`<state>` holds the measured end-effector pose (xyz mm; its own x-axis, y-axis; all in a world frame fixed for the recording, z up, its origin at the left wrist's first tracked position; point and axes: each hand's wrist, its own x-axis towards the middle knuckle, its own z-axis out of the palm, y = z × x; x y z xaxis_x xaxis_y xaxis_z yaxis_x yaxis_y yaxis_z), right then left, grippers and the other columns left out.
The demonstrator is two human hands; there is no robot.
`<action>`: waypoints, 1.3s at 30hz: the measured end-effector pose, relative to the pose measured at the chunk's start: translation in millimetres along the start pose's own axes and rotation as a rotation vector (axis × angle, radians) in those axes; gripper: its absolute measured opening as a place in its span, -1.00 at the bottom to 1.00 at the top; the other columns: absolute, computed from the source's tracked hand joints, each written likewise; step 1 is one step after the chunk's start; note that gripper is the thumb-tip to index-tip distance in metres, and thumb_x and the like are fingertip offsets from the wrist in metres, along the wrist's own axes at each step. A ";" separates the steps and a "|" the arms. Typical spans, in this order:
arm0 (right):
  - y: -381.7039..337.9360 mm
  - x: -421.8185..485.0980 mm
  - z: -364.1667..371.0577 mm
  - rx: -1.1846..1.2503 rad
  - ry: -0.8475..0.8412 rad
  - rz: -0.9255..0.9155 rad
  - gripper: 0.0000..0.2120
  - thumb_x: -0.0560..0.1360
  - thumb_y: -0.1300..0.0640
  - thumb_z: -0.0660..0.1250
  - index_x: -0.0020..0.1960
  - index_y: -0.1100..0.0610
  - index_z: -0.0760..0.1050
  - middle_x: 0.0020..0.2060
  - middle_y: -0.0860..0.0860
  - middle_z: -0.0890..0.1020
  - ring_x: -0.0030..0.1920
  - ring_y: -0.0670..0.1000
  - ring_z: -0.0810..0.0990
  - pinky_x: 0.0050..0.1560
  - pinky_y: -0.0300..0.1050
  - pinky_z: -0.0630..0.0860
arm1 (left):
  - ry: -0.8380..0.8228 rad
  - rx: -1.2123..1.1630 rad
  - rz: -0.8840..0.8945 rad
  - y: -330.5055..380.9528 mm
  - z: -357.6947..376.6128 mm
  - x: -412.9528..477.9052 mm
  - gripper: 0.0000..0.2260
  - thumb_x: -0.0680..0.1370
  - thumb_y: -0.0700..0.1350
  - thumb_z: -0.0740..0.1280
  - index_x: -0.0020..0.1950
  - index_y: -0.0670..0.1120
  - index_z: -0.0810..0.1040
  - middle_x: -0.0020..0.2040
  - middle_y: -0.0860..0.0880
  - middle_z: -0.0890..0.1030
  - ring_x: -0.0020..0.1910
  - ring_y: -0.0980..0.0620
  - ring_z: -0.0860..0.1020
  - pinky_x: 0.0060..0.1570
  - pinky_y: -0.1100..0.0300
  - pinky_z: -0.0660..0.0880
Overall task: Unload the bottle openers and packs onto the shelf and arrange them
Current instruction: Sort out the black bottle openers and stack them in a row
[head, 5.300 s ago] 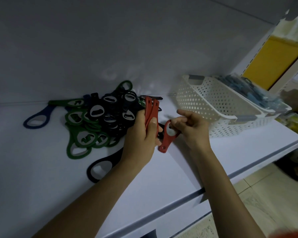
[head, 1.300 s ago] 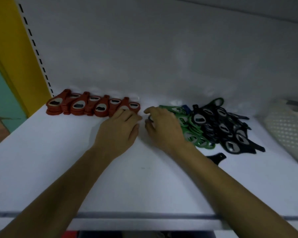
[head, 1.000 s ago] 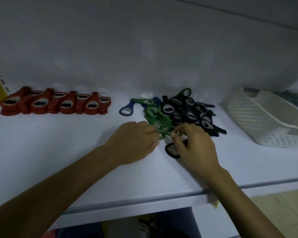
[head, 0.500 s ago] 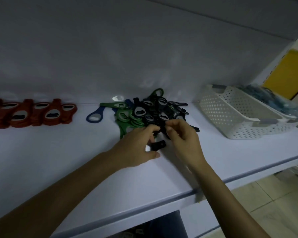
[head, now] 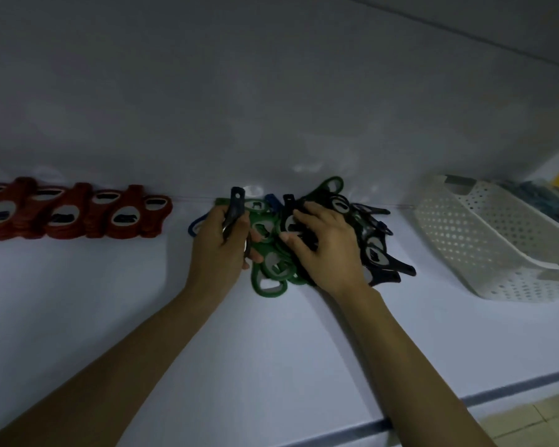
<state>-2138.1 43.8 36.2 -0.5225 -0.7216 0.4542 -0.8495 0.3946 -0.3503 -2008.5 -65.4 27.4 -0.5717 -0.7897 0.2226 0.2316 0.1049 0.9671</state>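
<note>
The left hand (head: pixel 220 250) has its fingers (head: pixel 255 257) clenched round a few black openers (head: pixel 236 204) held upright, their ends sticking up above the knuckles. The right hand (head: pixel 331 250) lies on the mixed pile (head: pixel 376 253) of black and green openers (head: pixel 270 272), fingers (head: pixel 304 216) bent onto a black one; whether they grip it cannot be told. Left of the left fingers runs a row of red openers (head: pixel 78 214) on the shelf (head: pixel 271 356). Well right of the right fingers sits a white basket (head: pixel 484 246) holding packs (head: pixel 538 196).
</note>
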 end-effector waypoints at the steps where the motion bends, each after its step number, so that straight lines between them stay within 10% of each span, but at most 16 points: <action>1: 1.5 -0.7 -0.8 0.007 0.011 0.002 -0.57 0.50 -0.07 0.36 0.28 0.13 0.53 0.31 0.08 0.51 0.34 0.11 0.42 0.33 0.12 0.34 | -0.007 0.010 0.000 -1.0 0.9 0.8 -0.88 0.62 -0.16 0.21 -0.11 -0.01 0.45 -0.37 0.06 0.60 -0.48 0.05 0.54 -0.55 0.31 0.39; 6: 2.9 0.0 -4.9 0.006 0.042 0.030 -0.67 0.57 0.02 0.28 0.25 0.15 0.56 0.26 0.11 0.56 0.31 0.13 0.45 0.30 0.13 0.35 | -0.039 0.004 -0.026 -3.5 3.8 1.7 -0.86 0.61 -0.20 0.21 -0.09 -0.02 0.50 -0.36 0.03 0.60 -0.49 0.05 0.54 -0.55 0.33 0.37; 14: -7.4 -3.8 -11.0 0.241 0.483 0.003 -0.75 0.60 0.15 0.23 -0.06 0.26 0.63 -0.28 0.08 0.66 -0.31 0.02 0.61 -0.29 -0.05 0.53 | -0.101 -0.002 -0.026 -1.9 6.4 -1.8 -0.89 0.60 -0.07 0.22 -0.04 -0.02 0.52 -0.28 0.00 0.64 -0.43 0.05 0.57 -0.50 0.35 0.43; 19: -38.0 -15.2 2.5 0.260 0.342 -0.372 -0.80 0.56 0.18 0.28 -0.01 0.24 0.65 -0.14 0.07 0.70 -0.20 -0.04 0.65 -0.16 -0.19 0.58 | -0.114 0.001 0.017 1.8 6.7 -4.4 -0.75 0.54 0.16 0.16 0.01 0.05 0.52 -0.18 0.14 0.66 -0.19 0.19 0.63 -0.24 0.33 0.55; 23: -42.1 -16.8 9.6 0.240 0.272 -0.495 -0.82 0.51 0.21 0.30 -0.15 0.22 0.66 -0.28 0.05 0.67 -0.27 0.05 0.59 -0.27 -0.02 0.53 | -0.044 -0.015 0.019 0.1 4.8 -0.6 -0.80 0.63 -0.15 0.17 -0.01 0.16 0.47 -0.16 0.14 0.60 -0.22 0.31 0.56 -0.24 0.45 0.46; 28: -25.1 -9.6 1.9 0.188 0.354 -0.144 -0.81 0.53 0.13 0.27 0.01 0.17 0.62 -0.09 0.03 0.67 -0.04 0.03 0.56 -0.05 -0.09 0.50 | -0.068 -0.008 0.012 -2.2 4.5 -1.1 -0.78 0.63 -0.18 0.16 0.05 0.17 0.43 -0.15 0.10 0.65 -0.21 0.14 0.64 -0.32 0.29 0.55; 32: 0.4 2.9 -3.4 -0.046 0.090 0.170 -0.57 0.59 0.00 0.22 0.40 0.14 0.39 0.34 0.07 0.48 0.36 0.11 0.36 0.35 -0.01 0.28 | -0.078 0.023 0.036 -0.5 4.5 -3.2 -0.71 0.62 -0.24 0.17 0.03 0.20 0.40 -0.16 0.13 0.65 -0.28 0.12 0.64 -0.39 0.33 0.51; 39: -0.7 -0.4 -4.1 -0.070 0.214 0.157 -0.77 0.51 0.01 0.35 0.03 0.16 0.60 0.01 0.05 0.63 0.01 0.10 0.57 0.09 0.01 0.45 | -0.036 -0.159 -0.036 13.3 3.1 -2.3 -0.86 0.58 -0.24 0.26 0.08 -0.05 0.53 -0.21 0.11 0.69 -0.29 0.09 0.67 -0.38 0.31 0.54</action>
<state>-2137.6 46.2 39.6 -0.6456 -0.5146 0.5643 -0.7559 0.5360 -0.3759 -2006.5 -60.3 40.1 -0.6087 -0.7690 0.1954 0.3308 -0.0221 0.9434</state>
